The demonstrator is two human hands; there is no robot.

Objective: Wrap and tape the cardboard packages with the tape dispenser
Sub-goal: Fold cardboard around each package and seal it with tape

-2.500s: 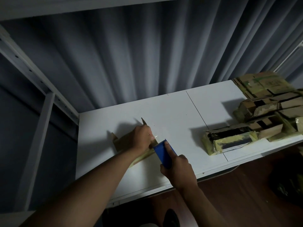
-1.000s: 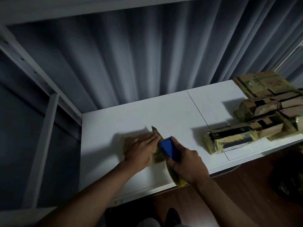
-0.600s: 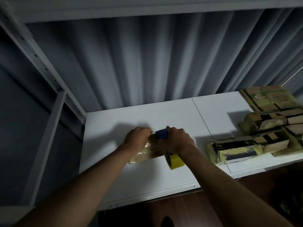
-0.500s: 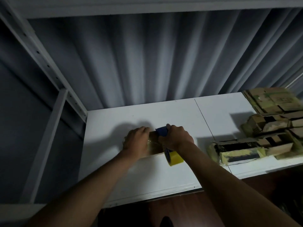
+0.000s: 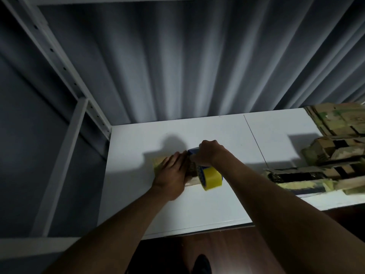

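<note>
A flat cardboard package (image 5: 158,162) lies on the white table (image 5: 217,206), mostly hidden under my hands. My left hand (image 5: 171,176) lies flat on top of it with straight fingers, pressing it down. My right hand (image 5: 207,153) grips the blue tape dispenser (image 5: 193,150) at the package's right end. The dispenser's yellow tape roll (image 5: 212,178) hangs below my right wrist, beside the package's near right corner.
A pile of taped cardboard packages (image 5: 324,161) fills the table's right side, with one long package (image 5: 302,177) nearest my right arm. A grey curtain (image 5: 187,66) hangs behind the table. A metal rack post (image 5: 61,62) stands at the left.
The package went from held up on edge to lying flat. My right hand brought the dispenser from the near side over to its far right end. My left hand flattened on top.
</note>
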